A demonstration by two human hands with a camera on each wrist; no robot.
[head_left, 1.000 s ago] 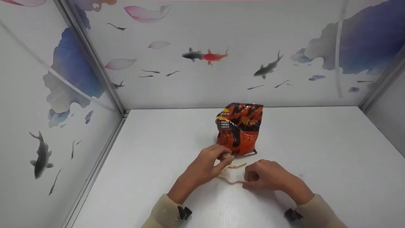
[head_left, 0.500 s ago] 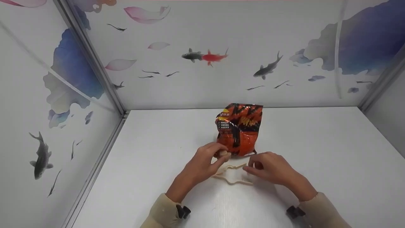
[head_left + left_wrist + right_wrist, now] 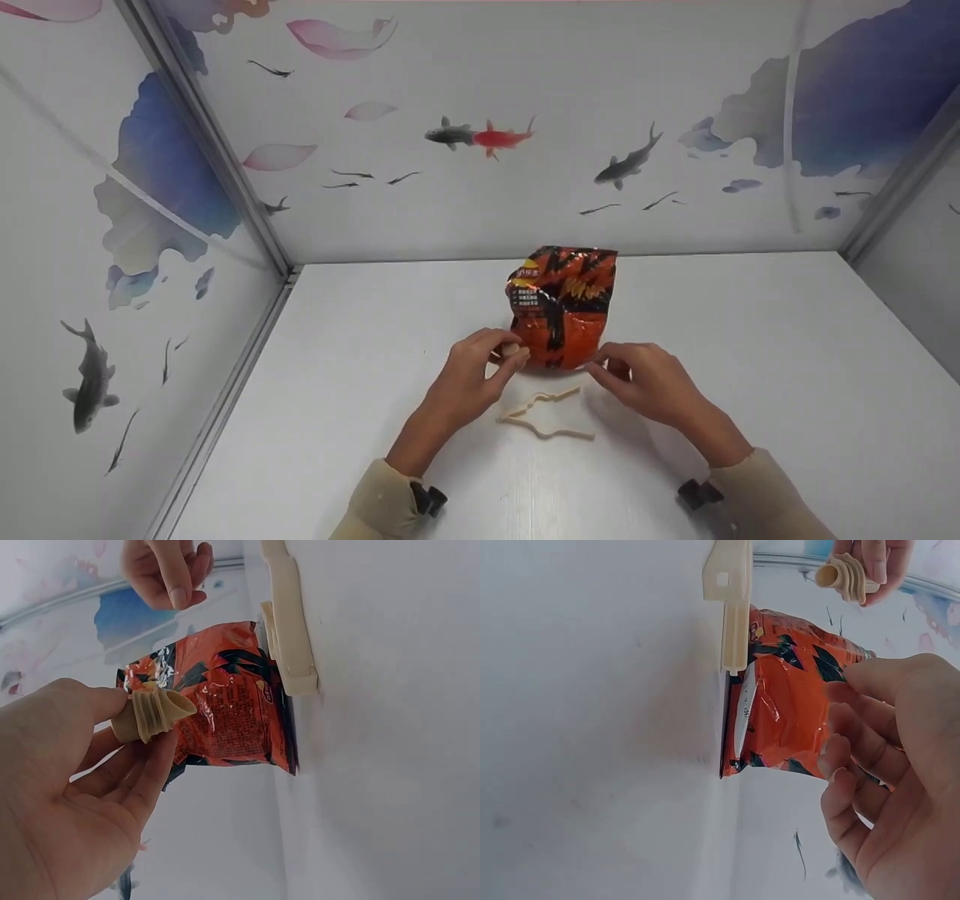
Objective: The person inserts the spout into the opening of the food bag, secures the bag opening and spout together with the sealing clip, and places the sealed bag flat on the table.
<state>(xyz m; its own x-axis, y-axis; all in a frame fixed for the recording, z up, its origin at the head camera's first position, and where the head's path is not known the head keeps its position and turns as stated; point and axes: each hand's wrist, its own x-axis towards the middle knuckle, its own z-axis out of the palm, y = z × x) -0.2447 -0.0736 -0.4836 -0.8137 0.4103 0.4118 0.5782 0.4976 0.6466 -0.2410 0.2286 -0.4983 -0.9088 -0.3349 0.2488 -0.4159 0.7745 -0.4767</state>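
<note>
My left hand (image 3: 472, 375) pinches a small beige plastic cap (image 3: 154, 714), ridged round the outside with a slanted open end, between thumb and fingers. A red and black snack bag (image 3: 566, 307) stands upright just beyond both hands. On the table in front of it lies a beige plastic bag clip (image 3: 551, 433), its two arms spread apart. My right hand (image 3: 652, 382) is at the bag's lower right corner with loosely bent fingers. In the right wrist view those fingers (image 3: 844, 780) hold nothing; whether they touch the bag I cannot tell.
The white table (image 3: 375, 315) meets a patterned back wall (image 3: 525, 202) behind the bag. A metal-framed side wall (image 3: 67, 262) borders it on the left. Black straps with small cameras sit on both wrists.
My right hand has let go of the clip's arm and moved forward to the bag's lower corner. My left hand has shifted slightly left and forward with the cap.
</note>
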